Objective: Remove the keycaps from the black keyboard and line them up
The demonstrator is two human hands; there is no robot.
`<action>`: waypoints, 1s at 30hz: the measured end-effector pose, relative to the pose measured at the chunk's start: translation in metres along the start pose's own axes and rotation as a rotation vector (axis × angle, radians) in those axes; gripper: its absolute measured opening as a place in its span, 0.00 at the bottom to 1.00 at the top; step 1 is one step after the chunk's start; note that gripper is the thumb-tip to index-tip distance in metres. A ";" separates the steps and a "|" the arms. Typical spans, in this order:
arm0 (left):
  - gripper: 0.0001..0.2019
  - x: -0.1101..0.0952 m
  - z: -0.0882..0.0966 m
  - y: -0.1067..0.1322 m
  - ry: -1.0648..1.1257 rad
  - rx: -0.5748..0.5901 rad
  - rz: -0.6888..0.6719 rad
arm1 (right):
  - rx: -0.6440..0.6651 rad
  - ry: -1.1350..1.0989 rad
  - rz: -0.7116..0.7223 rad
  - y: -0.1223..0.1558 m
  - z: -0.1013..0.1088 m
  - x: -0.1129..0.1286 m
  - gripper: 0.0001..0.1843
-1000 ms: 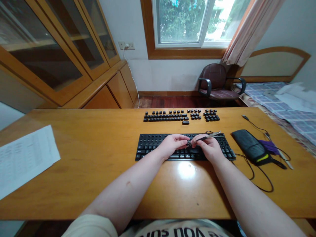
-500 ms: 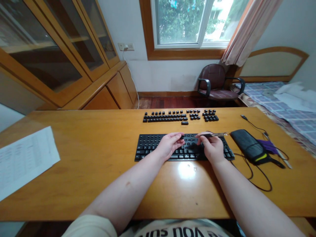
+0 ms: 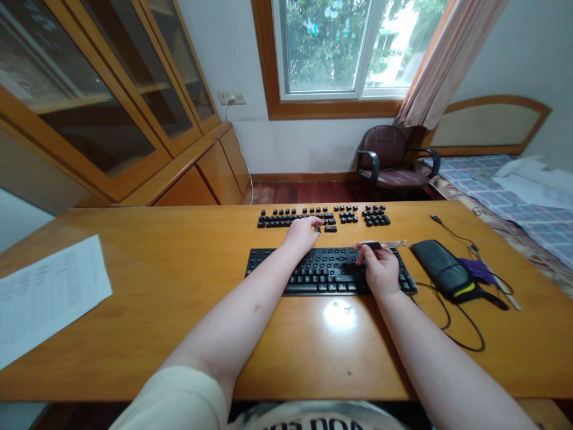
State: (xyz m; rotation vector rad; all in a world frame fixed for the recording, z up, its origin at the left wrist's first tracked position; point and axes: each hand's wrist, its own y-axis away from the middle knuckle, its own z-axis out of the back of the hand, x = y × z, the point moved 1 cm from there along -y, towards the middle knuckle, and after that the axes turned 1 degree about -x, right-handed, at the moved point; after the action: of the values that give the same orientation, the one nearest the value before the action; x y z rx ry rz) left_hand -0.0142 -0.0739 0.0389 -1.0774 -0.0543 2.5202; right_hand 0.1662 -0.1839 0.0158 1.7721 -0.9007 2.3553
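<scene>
A black keyboard [image 3: 333,288] lies on the desk in front of me, with the keycaps gone from its upper and right parts and bare switch posts showing. Beyond it, the removed keycaps [image 3: 286,224] stand in rows. My left hand [image 3: 303,234] reaches over the keyboard's back edge to the near row, pinching a black keycap [image 3: 317,229] between thumb and fingers. Over the right side of the keyboard, my right hand [image 3: 381,269] grips a slim tool [image 3: 375,245] with a black middle and a shiny end pointing right. Its exact kind is unclear.
To the right lie a dark pouch [image 3: 434,269], a purple cloth [image 3: 477,272] and a looping black cable [image 3: 478,346]. Printed paper [image 3: 54,295] rests at the left of the wooden desk [image 3: 179,251]. An armchair [image 3: 387,155] stands beyond the far edge.
My left hand has moved forward and slightly left, from above the keyboard to the rows of keycaps, with the keycap in its fingers. My right hand stays over the keyboard's right side.
</scene>
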 end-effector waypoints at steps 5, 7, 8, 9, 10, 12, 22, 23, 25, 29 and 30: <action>0.16 0.012 -0.018 -0.027 -0.268 0.100 0.015 | 0.012 0.026 -0.004 0.000 0.001 -0.003 0.19; 0.14 0.017 -0.024 -0.032 -0.287 0.110 0.027 | 0.010 0.018 -0.008 0.000 0.001 -0.003 0.18; 0.13 0.019 -0.026 -0.035 -0.293 0.118 0.030 | 0.009 0.014 -0.011 0.000 0.001 -0.003 0.18; 0.13 0.021 -0.028 -0.037 -0.298 0.127 0.032 | 0.006 0.011 -0.014 0.000 0.001 -0.002 0.18; 0.12 0.023 -0.029 -0.038 -0.301 0.135 0.032 | 0.005 0.009 -0.018 0.000 0.001 -0.002 0.18; 0.12 0.025 -0.031 -0.041 -0.304 0.144 0.028 | 0.002 0.007 -0.026 0.000 0.001 0.000 0.18; 0.16 0.027 -0.037 -0.039 -0.285 0.122 0.019 | -0.001 -0.018 -0.055 0.001 0.000 -0.004 0.17; 0.17 0.027 -0.037 -0.039 -0.281 0.116 0.022 | 0.002 -0.017 -0.057 0.001 0.000 -0.004 0.17; 0.17 0.027 -0.037 -0.039 -0.275 0.108 0.024 | 0.005 -0.019 -0.058 0.001 0.001 -0.003 0.18; 0.16 0.027 -0.038 -0.039 -0.265 0.099 0.014 | 0.007 -0.031 -0.051 0.000 0.001 0.000 0.18; 0.16 0.027 -0.038 -0.039 -0.264 0.098 0.012 | 0.008 -0.035 -0.051 0.000 0.001 0.000 0.18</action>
State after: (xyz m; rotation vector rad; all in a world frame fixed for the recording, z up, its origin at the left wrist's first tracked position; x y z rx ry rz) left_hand 0.0091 -0.0325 0.0012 -0.7054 0.0025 2.6300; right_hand 0.1667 -0.1848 0.0162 1.8214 -0.8418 2.3074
